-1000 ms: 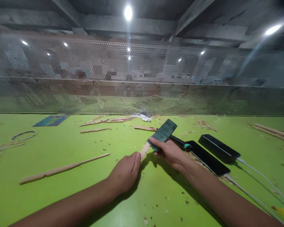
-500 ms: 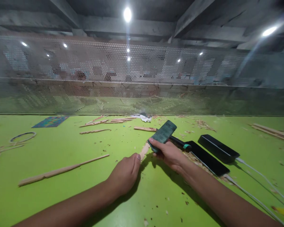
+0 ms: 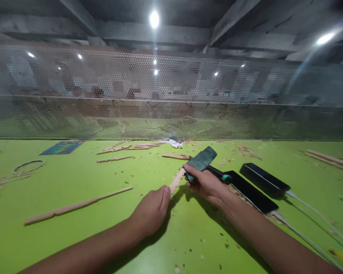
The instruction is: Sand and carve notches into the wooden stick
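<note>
My left hand [image 3: 154,207] is closed round the near end of a pale carved wooden stick [image 3: 177,180]. The stick slants up and away from me, with small notches along its edge towards the far end. In my right hand [image 3: 207,184] is a strip of dark green sandpaper [image 3: 202,159], gripped with the thumb on top and bent around the stick's far end. That far tip is hidden under the sandpaper and fingers. Just beyond my right hand lies a knife with a black handle [image 3: 218,174], partly covered by the sandpaper.
A black phone [image 3: 253,192] and a black power bank [image 3: 264,179] with white cables lie at right. One long wooden stick [image 3: 77,205] rests at left. Several carved sticks [image 3: 116,158] lie further back, before a perforated metal screen [image 3: 171,118]. Shavings dot the green table [image 3: 103,243].
My right hand and the sandpaper have shifted slightly right and towards the stick's far end, so more of the notched edge shows. My left hand has stayed nearly still.
</note>
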A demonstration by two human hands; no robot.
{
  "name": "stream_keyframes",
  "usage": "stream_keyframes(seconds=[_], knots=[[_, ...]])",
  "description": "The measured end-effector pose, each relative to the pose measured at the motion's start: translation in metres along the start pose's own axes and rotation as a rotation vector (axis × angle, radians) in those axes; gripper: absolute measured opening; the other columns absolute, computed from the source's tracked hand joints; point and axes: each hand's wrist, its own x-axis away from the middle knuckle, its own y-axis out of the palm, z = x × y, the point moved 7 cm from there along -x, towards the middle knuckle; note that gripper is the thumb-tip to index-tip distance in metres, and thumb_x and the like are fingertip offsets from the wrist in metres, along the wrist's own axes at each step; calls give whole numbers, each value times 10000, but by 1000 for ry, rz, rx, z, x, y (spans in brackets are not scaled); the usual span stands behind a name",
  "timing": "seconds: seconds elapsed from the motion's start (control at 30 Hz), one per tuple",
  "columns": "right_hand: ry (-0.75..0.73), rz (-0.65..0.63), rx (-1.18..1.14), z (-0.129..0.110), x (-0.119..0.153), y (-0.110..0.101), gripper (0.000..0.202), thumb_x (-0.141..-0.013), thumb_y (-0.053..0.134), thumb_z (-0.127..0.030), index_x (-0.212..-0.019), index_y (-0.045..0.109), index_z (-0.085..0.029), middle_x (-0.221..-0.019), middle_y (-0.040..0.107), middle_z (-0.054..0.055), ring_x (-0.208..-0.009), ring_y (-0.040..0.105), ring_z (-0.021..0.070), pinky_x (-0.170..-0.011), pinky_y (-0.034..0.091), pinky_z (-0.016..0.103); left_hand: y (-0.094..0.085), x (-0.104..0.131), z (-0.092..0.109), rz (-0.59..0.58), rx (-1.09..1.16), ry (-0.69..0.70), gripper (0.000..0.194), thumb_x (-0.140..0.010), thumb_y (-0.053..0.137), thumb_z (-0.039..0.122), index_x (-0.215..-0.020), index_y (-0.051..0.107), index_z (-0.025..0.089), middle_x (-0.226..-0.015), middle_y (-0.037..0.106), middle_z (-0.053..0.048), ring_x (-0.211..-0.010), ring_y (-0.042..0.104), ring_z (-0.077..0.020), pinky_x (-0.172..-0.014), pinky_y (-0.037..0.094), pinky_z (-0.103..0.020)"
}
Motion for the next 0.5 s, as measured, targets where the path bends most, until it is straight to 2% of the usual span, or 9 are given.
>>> stream_keyframes(seconds=[0.2, 0.3, 0.5], knots=[[18, -24, 9, -4, 2, -1, 252, -782, 918, -355, -862, 753, -183, -853, 738, 54, -679, 611, 142, -506, 537, 220, -1, -2, -1, 13, 24, 1, 471, -1082, 137, 509, -782, 404, 262, -687, 452, 7, -645, 460, -213, -652, 335, -356], [18, -42, 28, -5, 1, -2, 289, -746, 945, -369, -852, 754, -180, -841, 728, 45, -671, 596, 136, -503, 534, 224, -2, -2, -1, 23, 34, 2, 478, -1083, 135, 512, -784, 410, 261, -698, 469, 2, -655, 473, -215, -652, 339, -353], [19, -112, 74, 16, 13, 15, 342, -668, 988, -357, -776, 727, -164, -748, 689, 22, -613, 576, 125, -470, 487, 224, -1, 0, 1, 18, 32, 8, 475, -1080, 156, 506, -793, 443, 258, -677, 498, -7, -621, 479, -222, -625, 337, -353]])
